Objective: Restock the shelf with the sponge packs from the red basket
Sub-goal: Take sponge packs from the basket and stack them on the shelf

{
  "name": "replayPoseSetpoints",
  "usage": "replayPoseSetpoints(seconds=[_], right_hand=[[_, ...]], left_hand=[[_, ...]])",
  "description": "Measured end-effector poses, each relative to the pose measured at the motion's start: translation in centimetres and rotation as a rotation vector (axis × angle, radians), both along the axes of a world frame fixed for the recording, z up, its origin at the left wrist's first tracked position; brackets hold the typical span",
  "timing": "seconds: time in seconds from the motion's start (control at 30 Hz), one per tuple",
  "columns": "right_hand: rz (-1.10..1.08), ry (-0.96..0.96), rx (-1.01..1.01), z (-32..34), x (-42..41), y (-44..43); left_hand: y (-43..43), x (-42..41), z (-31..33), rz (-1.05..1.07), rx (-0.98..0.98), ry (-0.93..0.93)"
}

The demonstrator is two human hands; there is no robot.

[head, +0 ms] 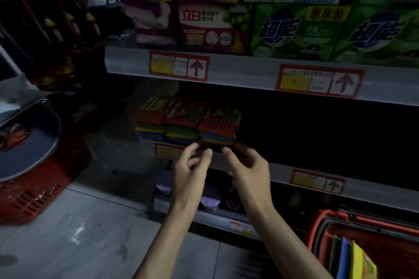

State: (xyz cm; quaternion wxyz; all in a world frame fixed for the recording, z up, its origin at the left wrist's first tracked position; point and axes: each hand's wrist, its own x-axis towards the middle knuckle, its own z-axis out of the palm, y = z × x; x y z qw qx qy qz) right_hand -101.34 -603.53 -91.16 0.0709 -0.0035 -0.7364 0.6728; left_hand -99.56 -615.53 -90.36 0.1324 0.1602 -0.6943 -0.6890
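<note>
Three multicoloured sponge packs stand side by side on the dim middle shelf (294, 172). The rightmost sponge pack (216, 130) sits at the shelf's front edge, and both hands meet at its lower end. My left hand (190, 165) pinches its bottom left corner with thumb and fingers. My right hand (247, 165) holds its bottom right corner. The other two packs (166, 122) sit just to its left. At the bottom right, the red basket (326, 229) holds another sponge pack (349, 258) standing on edge.
Soap and detergent boxes (294, 29) fill the shelf above. Purple round containers (210, 201) stand on the bottom shelf under my hands. A second red basket (38, 190) with a grey lid sits on the floor at left. To the right of the packs the middle shelf is dark.
</note>
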Motion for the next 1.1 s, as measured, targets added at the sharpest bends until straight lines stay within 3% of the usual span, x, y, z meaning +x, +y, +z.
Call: replayPoseSetpoints(seconds=[0.5, 0.67, 0.8, 1.1], right_hand=[[-0.168, -0.025, 0.059, 0.8, -0.7, 0.2], [-0.258, -0.121, -0.045, 1.4, -0.9, -0.8], [-0.241, -0.302, -0.264, 1.9, -1.4, -1.8], [-0.284, -0.340, -0.402, 2.0, -1.6, -1.9]], left_hand=[[-0.4, 0.9, 0.2, 0.045, -0.041, 0.051], [-0.4, 1.1, 0.6, 0.072, -0.019, 0.090], [-0.4, 1.1, 0.7, 0.086, 0.000, 0.117], [-0.3, 0.7, 0.5, 0.096, 0.053, 0.110]])
